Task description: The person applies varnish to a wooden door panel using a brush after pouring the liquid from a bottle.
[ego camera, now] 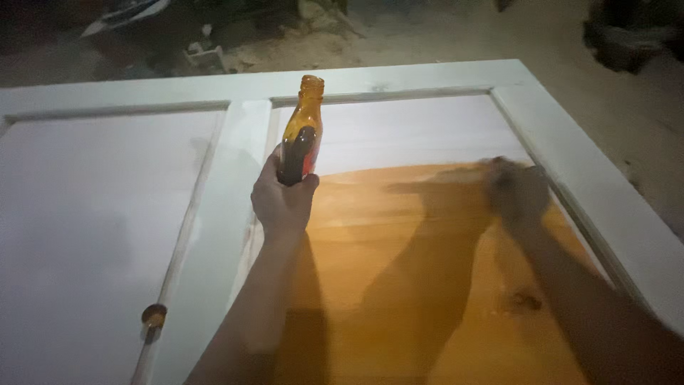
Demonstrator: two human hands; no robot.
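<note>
Amber bottle (301, 135) is being held upright, uncapped, in the left hand (283, 199), fingers wrapped fully round its lower half, above the door's (214, 214) middle rail. Right hand (519, 191) is being pressed on the right panel at the edge of the orange stain (399, 285); it is motion-blurred, so whether a rag is being gripped cannot be told. Upper strip of that panel is being left white so far. Judgement: stain is best being worked along the grain with overlapping strokes, a wet edge being kept. Small cap (153, 315) is lying on the left moulding.
</note>
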